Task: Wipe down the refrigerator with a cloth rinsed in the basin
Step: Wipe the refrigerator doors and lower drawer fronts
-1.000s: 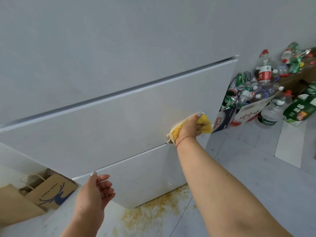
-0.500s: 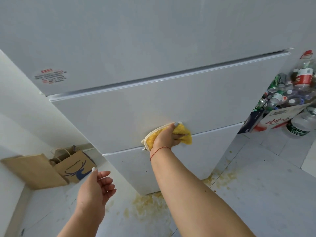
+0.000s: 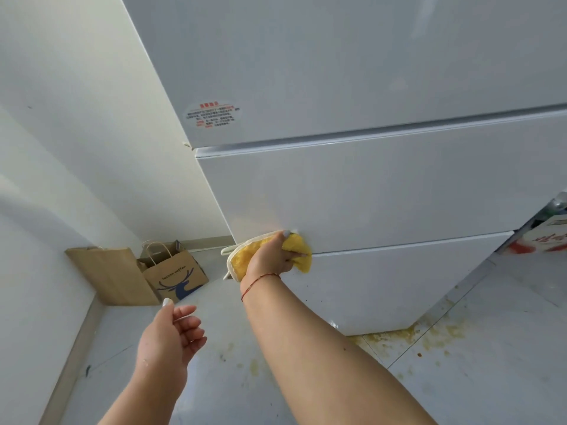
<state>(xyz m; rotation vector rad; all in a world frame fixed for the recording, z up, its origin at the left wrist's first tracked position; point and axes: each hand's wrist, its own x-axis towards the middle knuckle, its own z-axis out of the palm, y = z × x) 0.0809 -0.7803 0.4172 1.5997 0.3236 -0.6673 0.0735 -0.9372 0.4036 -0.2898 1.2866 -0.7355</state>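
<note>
**Two Hands, One Yellow Cloth**

One yellow cloth (image 3: 242, 260) was held flat against the white refrigerator (image 3: 368, 194) by the right hand (image 3: 270, 259). The fingers (image 3: 296, 256) were curled over the cloth, which was pressed right on the thin line between the middle drawer and the bottom drawer, near the left edge of the fridge. A loose corner of the cloth was seen sticking out past that edge.

The left hand (image 3: 170, 335) was held up in the air, apart from everything. Its fingers were loosely spread and nothing was held in them.

Small dark specks were seen on the bottom drawer (image 3: 383, 286). A yellow spill (image 3: 429, 335) was spread on the floor under the fridge. A brown paper bag (image 3: 173, 274) was stood by the wall. No basin was seen.

Trouble could be guessed at from here. The dirt could just be smeared around if the cloth was not rinsed soon. The loose corner could be caught in the gap. The spill could be slipped on if it was stepped in.
</note>
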